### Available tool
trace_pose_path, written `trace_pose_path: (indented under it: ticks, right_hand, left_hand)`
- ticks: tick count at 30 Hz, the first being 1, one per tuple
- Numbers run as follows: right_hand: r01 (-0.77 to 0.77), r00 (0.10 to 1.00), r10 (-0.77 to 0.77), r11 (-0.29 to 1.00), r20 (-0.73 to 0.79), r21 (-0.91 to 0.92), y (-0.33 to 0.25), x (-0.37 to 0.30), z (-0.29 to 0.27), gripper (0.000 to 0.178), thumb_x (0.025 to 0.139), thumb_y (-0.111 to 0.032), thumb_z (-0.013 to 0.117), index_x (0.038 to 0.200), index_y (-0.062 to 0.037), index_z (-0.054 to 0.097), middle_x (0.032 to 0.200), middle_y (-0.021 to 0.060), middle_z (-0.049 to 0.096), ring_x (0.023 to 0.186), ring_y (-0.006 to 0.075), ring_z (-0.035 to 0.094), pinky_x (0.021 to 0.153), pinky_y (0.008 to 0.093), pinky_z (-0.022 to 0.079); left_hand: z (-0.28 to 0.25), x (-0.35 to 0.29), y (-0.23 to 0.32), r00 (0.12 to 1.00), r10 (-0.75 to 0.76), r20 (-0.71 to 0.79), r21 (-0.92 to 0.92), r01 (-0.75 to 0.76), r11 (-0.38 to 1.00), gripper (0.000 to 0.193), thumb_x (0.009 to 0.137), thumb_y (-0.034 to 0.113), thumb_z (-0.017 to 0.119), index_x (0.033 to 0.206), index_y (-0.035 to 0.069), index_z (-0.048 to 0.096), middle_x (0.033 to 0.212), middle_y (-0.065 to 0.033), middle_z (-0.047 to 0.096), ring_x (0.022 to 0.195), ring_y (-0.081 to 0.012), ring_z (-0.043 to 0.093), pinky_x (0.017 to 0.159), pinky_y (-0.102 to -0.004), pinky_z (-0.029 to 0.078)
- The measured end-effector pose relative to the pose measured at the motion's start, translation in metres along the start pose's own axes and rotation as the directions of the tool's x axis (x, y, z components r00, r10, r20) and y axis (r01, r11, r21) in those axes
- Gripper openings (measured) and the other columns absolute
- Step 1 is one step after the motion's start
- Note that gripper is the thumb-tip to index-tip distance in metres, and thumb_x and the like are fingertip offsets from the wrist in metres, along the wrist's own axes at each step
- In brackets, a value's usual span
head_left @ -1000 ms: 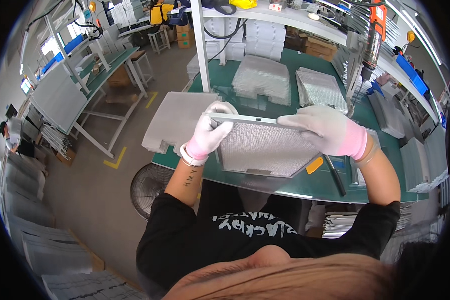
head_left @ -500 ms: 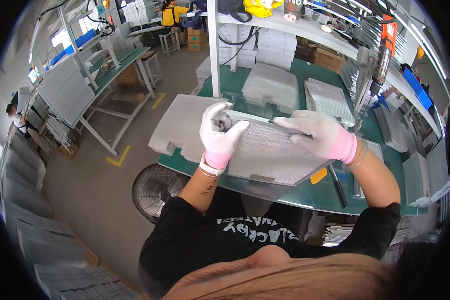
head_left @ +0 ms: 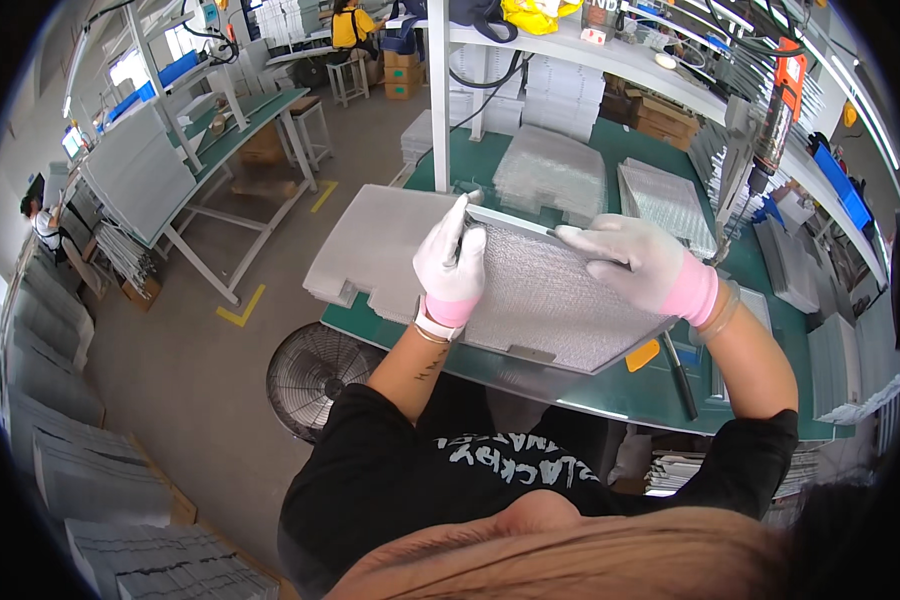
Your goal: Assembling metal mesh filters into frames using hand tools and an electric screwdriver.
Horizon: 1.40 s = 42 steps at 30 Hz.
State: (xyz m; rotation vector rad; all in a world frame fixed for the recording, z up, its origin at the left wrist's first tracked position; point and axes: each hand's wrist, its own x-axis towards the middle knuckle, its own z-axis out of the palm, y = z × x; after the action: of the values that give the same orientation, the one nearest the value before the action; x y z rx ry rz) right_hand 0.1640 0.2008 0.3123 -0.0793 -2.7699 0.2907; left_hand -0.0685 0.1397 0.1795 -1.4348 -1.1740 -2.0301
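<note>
A silvery mesh panel (head_left: 560, 300) with a thin metal frame stands tilted over the green table in front of me. My left hand (head_left: 451, 258), in a white glove with a pink cuff, is closed at the panel's upper left corner, its fingers fairly straight and the frame edge between them and the thumb. Along the top frame strip, my right hand (head_left: 642, 262), gloved the same way, pinches the edge with thumb and fingers. Part of the far side is hidden behind the panel. At its lower edge sits a small metal tab (head_left: 531, 354).
Stacked pale mesh sheets (head_left: 370, 240) lie left of the panel, with more stacks (head_left: 552, 172) behind. A black-handled tool (head_left: 680, 376) and an orange tag (head_left: 642, 355) lie at right. An orange power screwdriver (head_left: 785, 95) hangs above. A floor fan (head_left: 320, 375) stands lower left.
My left hand's fingers have straightened from a curled grip and lie along the panel's corner. My right hand stays on the top edge. The whole view has shifted slightly.
</note>
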Motion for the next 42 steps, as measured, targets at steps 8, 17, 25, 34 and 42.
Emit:
trace_pose_path:
  ticks: [8, 17, 25, 34, 42]
  right_hand:
    - [0.028, 0.999, -0.029, 0.999, -0.018, -0.028, -0.002, 0.005, 0.000, 0.058, 0.077, 0.003, 0.063, 0.134, -0.0072, 0.056, 0.079, 0.0149, 0.052, 0.073, 0.0324, 0.054, 0.069, 0.0402, 0.046]
    - [-0.020, 0.997, 0.015, 0.998, -0.078, -0.066, -0.008, 0.004, 0.001, 0.044, 0.079, -0.003, 0.063, 0.122, -0.0061, 0.061, 0.087, 0.0171, 0.062, 0.083, 0.0353, 0.062, 0.073, 0.0407, 0.050]
    - [-0.183, 0.945, 0.221, 0.968, 0.239, -0.173, -0.016, 0.051, -0.010, 0.025, 0.086, -0.022, 0.062, 0.100, -0.0027, 0.056, 0.088, 0.0211, 0.063, 0.085, 0.0383, 0.063, 0.076, 0.0451, 0.049]
    - [-0.136, 0.970, 0.197, 0.926, 0.144, -0.353, -0.020, 0.052, 0.012, 0.032, 0.086, -0.024, 0.065, 0.108, -0.0014, 0.055, 0.093, 0.0198, 0.062, 0.087, 0.0381, 0.062, 0.076, 0.0446, 0.050]
    - [-0.506, 0.301, 0.339, 0.849, -0.891, 0.152, 0.012, -0.143, 0.053, 0.029, 0.085, 0.004, 0.056, 0.113, -0.0003, 0.062, 0.096, 0.0179, 0.065, 0.088, 0.0284, 0.064, 0.083, 0.0345, 0.050]
  left_hand:
    - [-0.005, -0.007, -0.011, 0.944, -0.320, 0.080, -0.292, 0.329, 0.898, 0.042, 0.083, 0.002, 0.071, 0.125, 0.001, 0.062, 0.096, -0.0035, 0.068, 0.071, -0.0064, 0.054, 0.066, -0.0200, 0.045]
    - [-0.006, -0.008, -0.027, 0.962, -0.216, 0.166, -0.485, 0.270, 0.832, 0.034, 0.083, -0.003, 0.069, 0.115, 0.002, 0.059, 0.112, -0.0064, 0.059, 0.088, -0.0089, 0.055, 0.074, -0.0216, 0.046]
    - [-0.006, -0.016, -0.034, 0.949, -0.121, 0.292, -0.612, 0.283, 0.738, 0.033, 0.088, 0.000, 0.064, 0.118, 0.005, 0.050, 0.113, -0.0065, 0.053, 0.096, -0.0121, 0.054, 0.087, -0.0267, 0.044]
    - [0.001, -0.022, -0.028, 0.969, -0.074, 0.235, -0.321, 0.149, 0.935, 0.031, 0.093, 0.000, 0.055, 0.123, 0.005, 0.049, 0.108, -0.0056, 0.053, 0.089, -0.0103, 0.051, 0.082, -0.0251, 0.044]
    - [-0.020, 0.046, -0.001, 0.973, -0.045, 0.225, -0.409, 0.137, 0.902, 0.033, 0.091, -0.002, 0.057, 0.123, 0.002, 0.052, 0.108, -0.0052, 0.057, 0.082, -0.0132, 0.057, 0.074, -0.0269, 0.048]
